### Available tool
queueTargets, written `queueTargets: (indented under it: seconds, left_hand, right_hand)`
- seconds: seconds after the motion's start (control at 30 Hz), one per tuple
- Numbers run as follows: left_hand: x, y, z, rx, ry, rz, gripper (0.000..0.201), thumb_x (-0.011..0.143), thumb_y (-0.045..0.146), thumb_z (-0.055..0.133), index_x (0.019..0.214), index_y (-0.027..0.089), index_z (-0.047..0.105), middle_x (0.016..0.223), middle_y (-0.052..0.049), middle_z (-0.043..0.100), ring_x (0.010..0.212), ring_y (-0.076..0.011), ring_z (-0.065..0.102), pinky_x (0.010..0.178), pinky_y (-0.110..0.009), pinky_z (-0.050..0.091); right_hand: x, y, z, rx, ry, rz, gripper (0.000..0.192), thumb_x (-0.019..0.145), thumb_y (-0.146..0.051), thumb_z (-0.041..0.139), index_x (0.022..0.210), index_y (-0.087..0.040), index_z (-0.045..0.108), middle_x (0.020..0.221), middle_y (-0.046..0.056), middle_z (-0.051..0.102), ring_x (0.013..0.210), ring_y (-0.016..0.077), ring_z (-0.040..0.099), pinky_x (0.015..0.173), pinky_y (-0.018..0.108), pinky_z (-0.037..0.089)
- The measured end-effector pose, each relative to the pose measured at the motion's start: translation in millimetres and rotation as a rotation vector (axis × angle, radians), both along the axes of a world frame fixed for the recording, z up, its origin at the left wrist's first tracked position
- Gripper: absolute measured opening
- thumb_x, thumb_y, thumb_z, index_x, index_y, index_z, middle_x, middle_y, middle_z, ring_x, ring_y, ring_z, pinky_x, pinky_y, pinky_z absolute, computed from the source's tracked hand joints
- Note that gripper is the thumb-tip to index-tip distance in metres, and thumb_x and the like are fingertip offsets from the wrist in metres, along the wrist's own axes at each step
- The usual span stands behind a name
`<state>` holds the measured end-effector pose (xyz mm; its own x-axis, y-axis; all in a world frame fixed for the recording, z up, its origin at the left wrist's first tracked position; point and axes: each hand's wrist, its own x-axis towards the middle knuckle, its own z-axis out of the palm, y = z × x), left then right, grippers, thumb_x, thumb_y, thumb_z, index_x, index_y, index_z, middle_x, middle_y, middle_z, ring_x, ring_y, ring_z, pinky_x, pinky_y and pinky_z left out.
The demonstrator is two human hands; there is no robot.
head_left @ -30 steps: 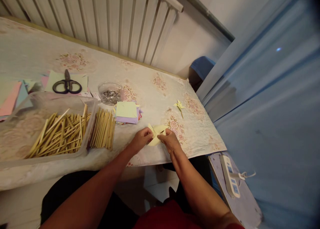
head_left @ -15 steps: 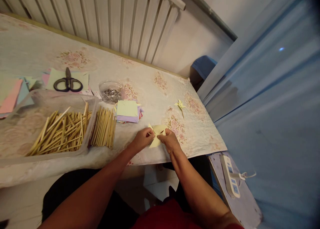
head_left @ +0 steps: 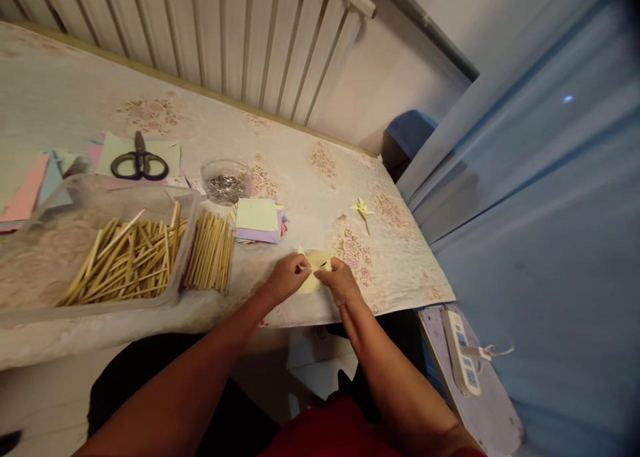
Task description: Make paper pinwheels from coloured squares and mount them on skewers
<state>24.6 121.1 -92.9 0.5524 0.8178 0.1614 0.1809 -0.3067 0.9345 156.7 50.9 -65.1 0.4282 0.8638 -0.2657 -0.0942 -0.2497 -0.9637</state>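
Note:
Near the table's front edge, a pale yellow paper square point(head_left: 311, 285) with slits and lifted corners is held between both hands. My left hand point(head_left: 289, 277) is closed, its thumb and forefinger pinching the paper's left side near the middle. From the other side my right hand point(head_left: 341, 282) grips the paper, its thumb lying toward the centre. The fingers partly hide the folds. Beyond my right hand a small yellow paper pinwheel point(head_left: 363, 208) on a short stick lies on the cloth. To the left of my hands sits a stack of coloured paper squares point(head_left: 257, 216).
A clear plastic box point(head_left: 167, 302) holds many thin sticks, with a row of sticks point(head_left: 210, 252) beside it. Behind are a clear bowl point(head_left: 226, 182) of small metal pieces and black-handled scissors point(head_left: 140, 164) on paper sheets. A power strip point(head_left: 461, 354) lies at the right.
The view has shifted slightly. My left fingers have moved a little on the paper's left corner; both hands keep their hold.

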Motion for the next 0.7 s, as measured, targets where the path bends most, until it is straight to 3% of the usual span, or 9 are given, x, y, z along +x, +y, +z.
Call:
queueTargets:
  seconds: [0.4, 0.7]
  left_hand:
    - [-1.1, -0.8, 5.8, 0.002, 0.040, 0.017, 0.009, 0.072, 0.012, 0.053, 0.065, 0.017, 0.054, 0.067, 0.002, 0.051, 0.062, -0.0117, 0.046, 0.060, -0.024, 0.034]
    - [0.6, -1.6, 1.9, 0.047, 0.096, 0.034, 0.009, 0.073, 0.012, 0.053, 0.066, 0.017, 0.054, 0.068, 0.001, 0.052, 0.063, -0.0116, 0.047, 0.060, -0.024, 0.033]
  right_hand:
    - [-1.1, -2.2, -3.2, 0.016, 0.025, 0.026, 0.023, 0.056, -0.020, 0.072, 0.078, -0.018, 0.067, 0.069, -0.002, 0.068, 0.056, 0.0130, 0.055, 0.058, 0.025, 0.043]
    - [-4.0, -2.5, -5.2, 0.014, -0.029, -0.011, 0.023, 0.057, -0.025, 0.073, 0.076, -0.016, 0.065, 0.062, -0.004, 0.063, 0.052, 0.0108, 0.051, 0.053, 0.023, 0.040]
